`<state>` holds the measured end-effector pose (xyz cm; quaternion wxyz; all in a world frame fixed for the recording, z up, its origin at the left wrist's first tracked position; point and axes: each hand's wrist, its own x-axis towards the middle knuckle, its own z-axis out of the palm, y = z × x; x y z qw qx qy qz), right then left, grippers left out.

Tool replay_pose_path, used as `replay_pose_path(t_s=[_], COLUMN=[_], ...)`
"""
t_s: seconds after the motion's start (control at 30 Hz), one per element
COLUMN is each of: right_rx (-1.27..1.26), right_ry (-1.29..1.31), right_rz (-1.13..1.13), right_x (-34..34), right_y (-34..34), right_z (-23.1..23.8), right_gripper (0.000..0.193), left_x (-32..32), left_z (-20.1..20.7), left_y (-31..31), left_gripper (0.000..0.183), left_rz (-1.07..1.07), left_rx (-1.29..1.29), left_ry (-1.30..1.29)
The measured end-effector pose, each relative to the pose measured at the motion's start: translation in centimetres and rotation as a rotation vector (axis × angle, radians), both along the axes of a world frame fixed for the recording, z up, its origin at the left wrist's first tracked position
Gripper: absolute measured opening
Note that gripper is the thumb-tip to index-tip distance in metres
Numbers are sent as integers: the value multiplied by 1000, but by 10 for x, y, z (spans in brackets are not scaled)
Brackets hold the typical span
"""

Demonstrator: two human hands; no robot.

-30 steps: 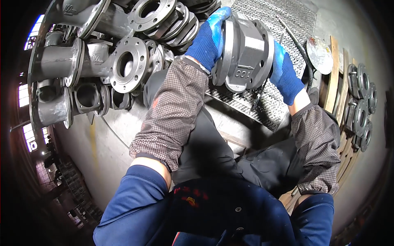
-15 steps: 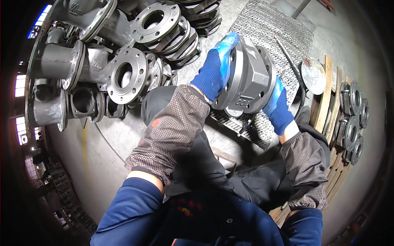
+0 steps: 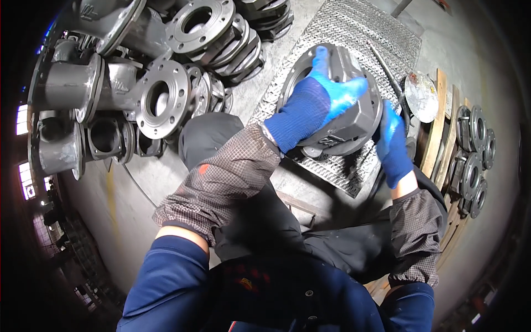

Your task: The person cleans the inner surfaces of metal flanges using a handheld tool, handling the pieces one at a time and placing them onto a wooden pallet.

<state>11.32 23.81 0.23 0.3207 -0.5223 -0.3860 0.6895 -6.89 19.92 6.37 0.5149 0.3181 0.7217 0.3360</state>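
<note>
A grey flanged metal casting, like a valve body [image 3: 357,123], rests tilted on the patterned metal plate [image 3: 395,41] in front of me. My left hand [image 3: 323,99], in a blue coated glove, grips it from the upper left. Its fingers reach to the left flange's rim, and its thumb spreads across the body. At the right flange's edge is my right hand [image 3: 392,138], gloved alike, with its fingers against the rim. Its fingertips are partly hidden behind the casting.
Flanged pipe castings [image 3: 69,83] crowd the left, with stacked flanged bodies [image 3: 202,27] beside them. On the right, a dark hose [image 3: 388,69] runs past a stained round disc [image 3: 421,98]. Wooden planks [image 3: 433,138] there carry several flanged rings [image 3: 472,176].
The casting has turned and come down onto the plate, its left flange face now showing more. My left hand has shifted across its body; my right hand has moved slightly right and down.
</note>
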Motion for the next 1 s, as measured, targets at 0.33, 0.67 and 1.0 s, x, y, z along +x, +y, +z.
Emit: replay_pose_path(t_s=[0.33, 0.67, 1.0], right_rx=[122, 19, 119], right_ry=[-255, -394, -487], right_rz=[-23, 252, 242], right_x=[71, 71, 51], right_y=[10, -21, -20], right_z=[28, 15, -14], right_gripper=[56, 51, 39], left_x=[56, -13, -67], left_z=[-36, -44, -81], left_y=[-62, -77, -97], left_gripper=[74, 40, 73], left_rz=[-861, -258, -167], left_rx=[464, 523, -119], left_ry=[537, -49, 347])
